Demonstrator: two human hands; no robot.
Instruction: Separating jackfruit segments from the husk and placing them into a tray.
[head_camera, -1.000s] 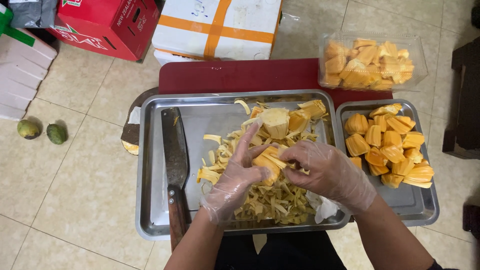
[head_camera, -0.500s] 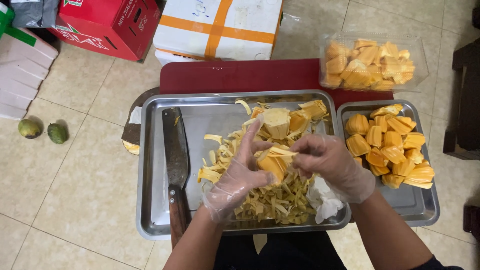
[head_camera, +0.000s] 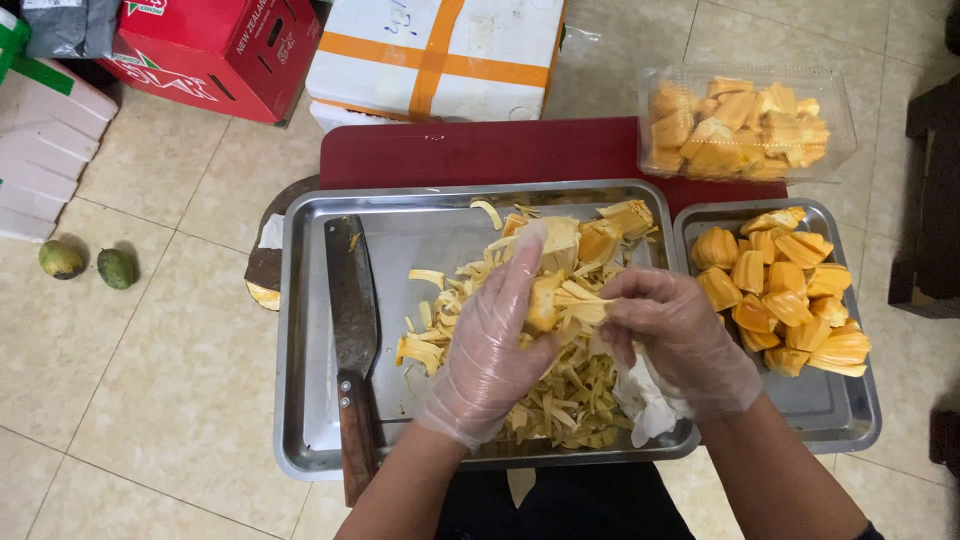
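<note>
Clear, glossy disposable gloves cover the left hand (head_camera: 492, 350) and right hand (head_camera: 680, 340) around a yellow-orange jackfruit piece (head_camera: 555, 300). Pale yellow fibrous strands (head_camera: 560, 395) fill the silver steel tray (head_camera: 300, 330); a dark-bladed cleaver (head_camera: 352, 320) with reddish-brown wooden handle lies by its left edge. Deep orange pods (head_camera: 780, 290) fill the smaller silver tray (head_camera: 855, 420). A dark red board (head_camera: 480, 150) lies on beige floor tiles (head_camera: 150, 330), near 2 green fruits (head_camera: 88, 264), a red carton (head_camera: 215, 50) and an orange-taped white box (head_camera: 440, 50).
</note>
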